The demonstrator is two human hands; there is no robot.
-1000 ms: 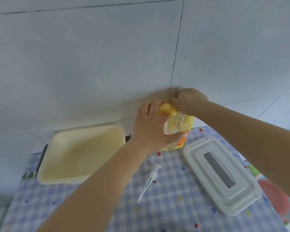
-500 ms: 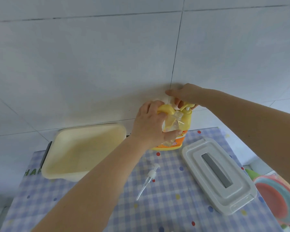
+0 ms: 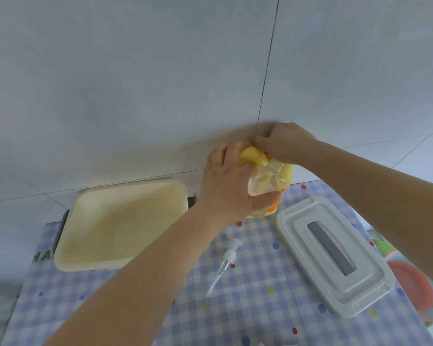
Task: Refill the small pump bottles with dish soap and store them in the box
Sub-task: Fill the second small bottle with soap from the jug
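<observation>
The left hand (image 3: 229, 181) grips a small clear bottle (image 3: 265, 182), its fingers (image 3: 264, 199) curled round the lower body and the open neck tilted up toward the right. The bottle is transparent plastic with a threaded neck; liquid level cannot be determined. Directly behind it stands the yellow dish soap jug (image 3: 286, 172), touching or nearly touching the small bottle and largely hidden by both hands. The right hand (image 3: 284, 141) is closed over the jug's top, pressing down; the pump head beneath it is concealed.

The detached pump (image 3: 226, 263), white head with a clear dip tube, lies flat on the desk (image 3: 260, 308), which carries a glossy blue-checked cloth with coloured dots. At the left sits the box (image 3: 120, 224), cream, rectangular, with rounded corners and a matte interior. At the right lies its lid (image 3: 335, 255), pale grey with a dark recessed handle strip. Stacked coloured plates (image 3: 410, 285) are cut off at the right edge.
</observation>
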